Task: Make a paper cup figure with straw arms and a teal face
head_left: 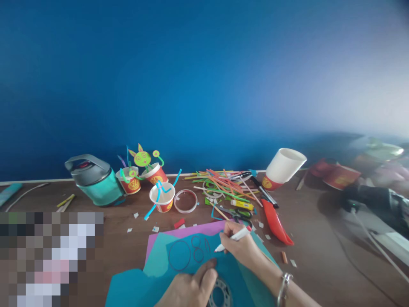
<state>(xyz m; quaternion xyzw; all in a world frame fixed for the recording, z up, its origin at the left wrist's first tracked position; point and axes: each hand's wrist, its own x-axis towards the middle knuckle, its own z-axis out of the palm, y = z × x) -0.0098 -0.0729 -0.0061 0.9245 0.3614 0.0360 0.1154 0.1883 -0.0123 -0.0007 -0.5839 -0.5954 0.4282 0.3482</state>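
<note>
My right hand (239, 245) is closed round a white marker (236, 236) with a red end, its tip just above a blue paper sheet (182, 294). Drawn on that sheet are a large circle (179, 255), two small stacked circles and a narrow oval. My left hand (191, 285) rests on the sheet below the drawings, with its fingers extended and pressing on the paper. Touching or right beside it is a round, ring-shaped tape roll (227, 294); its left side is hidden by the hand. Teal and purple sheets (151, 245) lie underneath.
Behind the paper stand paper cups (164, 198), one with blue straws, and a green paper figure (142, 159). A pile of straws (220, 183), scissors (241, 212), a glue stick (242, 204) and a red balloon (275, 224) lie farther right. A teal jar (99, 187) stands left.
</note>
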